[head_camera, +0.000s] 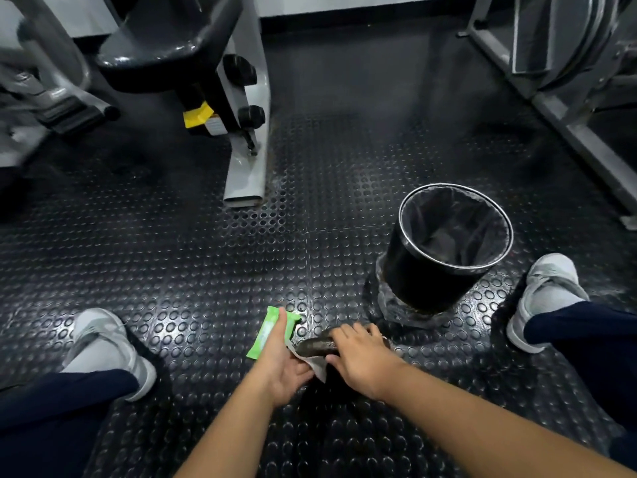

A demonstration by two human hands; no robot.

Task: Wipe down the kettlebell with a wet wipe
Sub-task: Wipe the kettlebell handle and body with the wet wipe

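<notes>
Two hands busy: right hand (362, 360) curls over the handle of the dark iron kettlebell (315, 345) on the black studded rubber floor (206, 270), left hand (284, 363) pinching the limp white wet wipe (319, 369) against it; it looks heavy and rigid, so steady it by that handle.

The floor (172, 236) is black rubber, patterned all over with raised round studs. The wipe packet (265, 334) is bright green with a paler streak, and the wet wipe (319, 369) is off-white. The kettlebell (315, 345) looks mottled dark grey. The bin (424, 281) is glossy black with a silver rim. Light grey shoes (103, 343), navy trousers (586, 326), a pale grey machine frame (246, 167) with a yellow tab (197, 113).
</notes>
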